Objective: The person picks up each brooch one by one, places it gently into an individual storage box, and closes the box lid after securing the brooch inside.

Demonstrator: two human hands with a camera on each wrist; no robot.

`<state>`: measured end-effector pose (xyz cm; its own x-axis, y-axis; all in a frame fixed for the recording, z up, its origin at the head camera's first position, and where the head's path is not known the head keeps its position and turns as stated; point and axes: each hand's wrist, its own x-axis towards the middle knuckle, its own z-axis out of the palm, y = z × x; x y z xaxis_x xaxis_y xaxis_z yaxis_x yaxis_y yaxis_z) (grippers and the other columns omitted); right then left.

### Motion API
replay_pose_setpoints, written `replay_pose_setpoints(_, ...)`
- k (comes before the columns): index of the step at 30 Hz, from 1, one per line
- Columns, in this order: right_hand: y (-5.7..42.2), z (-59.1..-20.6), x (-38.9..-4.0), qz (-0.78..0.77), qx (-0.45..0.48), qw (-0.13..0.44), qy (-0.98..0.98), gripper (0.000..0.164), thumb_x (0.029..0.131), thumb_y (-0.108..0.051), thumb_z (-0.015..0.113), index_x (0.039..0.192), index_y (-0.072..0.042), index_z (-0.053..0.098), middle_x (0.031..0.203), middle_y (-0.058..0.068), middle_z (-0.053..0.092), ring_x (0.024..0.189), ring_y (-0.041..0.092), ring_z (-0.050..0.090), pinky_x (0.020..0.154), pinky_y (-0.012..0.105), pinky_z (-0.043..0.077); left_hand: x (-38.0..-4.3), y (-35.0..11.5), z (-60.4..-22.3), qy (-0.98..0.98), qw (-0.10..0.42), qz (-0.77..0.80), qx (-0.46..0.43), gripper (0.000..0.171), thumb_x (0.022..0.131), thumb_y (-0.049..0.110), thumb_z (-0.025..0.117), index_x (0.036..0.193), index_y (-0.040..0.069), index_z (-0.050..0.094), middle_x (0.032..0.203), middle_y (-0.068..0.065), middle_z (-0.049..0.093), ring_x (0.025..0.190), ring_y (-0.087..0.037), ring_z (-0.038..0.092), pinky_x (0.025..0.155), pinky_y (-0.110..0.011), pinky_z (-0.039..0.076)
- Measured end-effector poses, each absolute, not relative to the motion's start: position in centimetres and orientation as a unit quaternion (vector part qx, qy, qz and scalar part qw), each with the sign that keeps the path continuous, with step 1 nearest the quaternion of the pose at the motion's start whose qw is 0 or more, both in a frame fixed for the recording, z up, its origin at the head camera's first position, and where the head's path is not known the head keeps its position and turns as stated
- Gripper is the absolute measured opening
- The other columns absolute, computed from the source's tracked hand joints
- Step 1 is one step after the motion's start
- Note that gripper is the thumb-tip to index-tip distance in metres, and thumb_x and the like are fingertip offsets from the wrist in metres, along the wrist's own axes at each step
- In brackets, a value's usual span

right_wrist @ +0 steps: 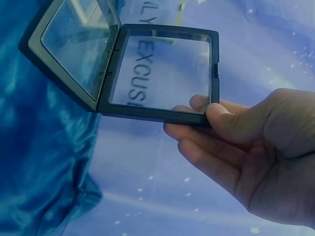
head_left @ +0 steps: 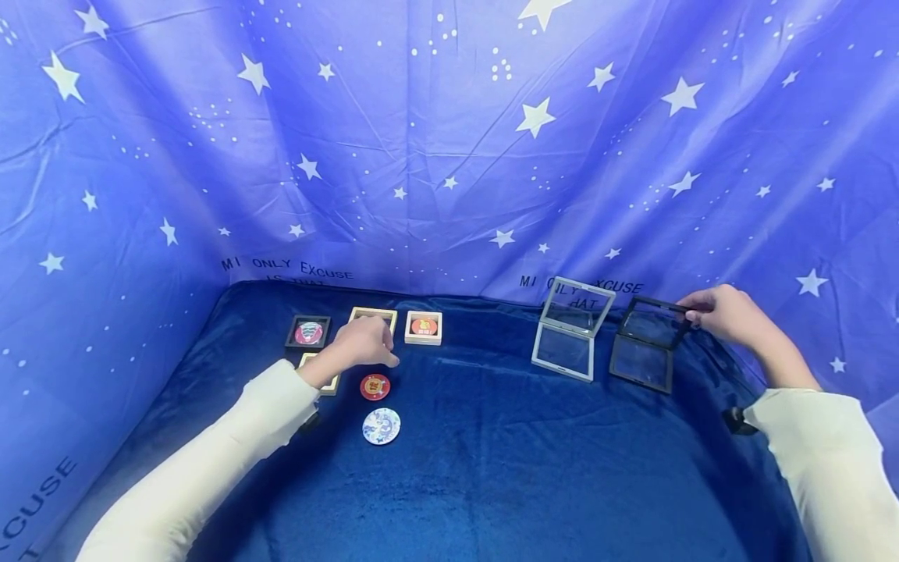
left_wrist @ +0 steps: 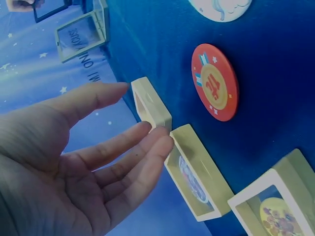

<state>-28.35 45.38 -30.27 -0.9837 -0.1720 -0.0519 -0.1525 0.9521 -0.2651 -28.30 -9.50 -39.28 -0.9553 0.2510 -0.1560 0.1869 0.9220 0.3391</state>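
Observation:
My right hand (head_left: 726, 312) pinches the corner of the raised half of a black hinged display case (right_wrist: 162, 118), thumb in front and fingers behind. Clear film fills both halves of this case, and its lower half rests on the table. At the left, my left hand (left_wrist: 93, 162) holds nothing; its fingers are loosely bent, with the fingertips close by a wooden display box (left_wrist: 199, 182) that has a round badge inside. A smaller wooden box (head_left: 424, 329) with a red and gold badge stands beside it. A red round badge (left_wrist: 215, 82) lies in front of the left hand.
A white and blue round badge (head_left: 381, 427) lies nearest the front. A black box (head_left: 308, 332) with a badge stands at far left, another wooden box (left_wrist: 270, 196) partly under the left wrist. An open grey hinged case (head_left: 564, 351) stands left of the black one. Starred cloth (head_left: 449, 140) hangs behind.

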Motion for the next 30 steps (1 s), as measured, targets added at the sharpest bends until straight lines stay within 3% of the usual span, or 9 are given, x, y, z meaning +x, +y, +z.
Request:
replay_pose_setpoints(7,42.8,-29.2,-28.2,-0.143,-0.092,0.026,0.985,0.030,0.100,-0.005,0.057,0.122,0.015,0.063,0.105,0.031,0.072,0.074,0.016,0.061,0.062,0.032,0.046,-27.4,-10.2,-39.3,0.978,0.115,0.137,0.104,0.033,0.076,0.031,0.089,0.099,0.010,0.079,0.107,-0.006,0.076,0.102,-0.027,0.068,0.086,-0.046,0.055)
replay_pose_setpoints(15,38.3,-28.6,-28.0,-0.181,-0.106,0.001,0.978,0.030,0.102,-0.008,0.056,0.124,0.011,0.065,0.106,0.029,0.071,0.069,0.014,0.056,0.057,0.028,0.043,-26.8,-10.6,-39.9,0.977,0.140,0.124,0.107,0.038,0.068,0.023,0.093,0.099,0.010,0.076,0.105,-0.007,0.075,0.097,-0.025,0.068,0.084,-0.045,0.055)
replay_pose_setpoints(18,36.5,-28.6,-28.0,-0.187,-0.115,-0.011,0.976,0.030,0.102,-0.009,0.057,0.124,0.009,0.066,0.110,0.030,0.071,0.073,0.016,0.059,0.060,0.028,0.044,-26.7,-10.8,-40.2,0.975,0.151,0.117,0.118,0.041,0.067,0.022,0.095,0.101,0.009,0.076,0.102,-0.006,0.075,0.095,-0.023,0.067,0.083,-0.043,0.055)
replay_pose_setpoints(26,32.1,-28.9,-27.8,-0.223,-0.124,0.000,0.967,0.032,0.102,-0.008,0.057,0.127,0.009,0.064,0.117,0.030,0.071,0.100,0.037,0.068,0.071,0.035,0.050,-26.7,-10.9,-40.7,0.970,0.170,0.110,0.138,0.050,0.063,0.014,0.096,0.106,0.009,0.073,0.105,-0.007,0.075,0.098,-0.023,0.067,0.087,-0.042,0.054)
replay_pose_setpoints(30,30.4,-29.4,-27.9,-0.240,-0.126,0.010,0.963,0.031,0.102,-0.007,0.057,0.128,0.008,0.064,0.113,0.027,0.073,0.095,0.033,0.068,0.068,0.033,0.048,-26.7,-11.0,-40.9,0.966,0.181,0.109,0.149,0.054,0.063,0.012,0.095,0.111,0.007,0.072,0.113,-0.011,0.075,0.105,-0.025,0.068,0.094,-0.044,0.053)
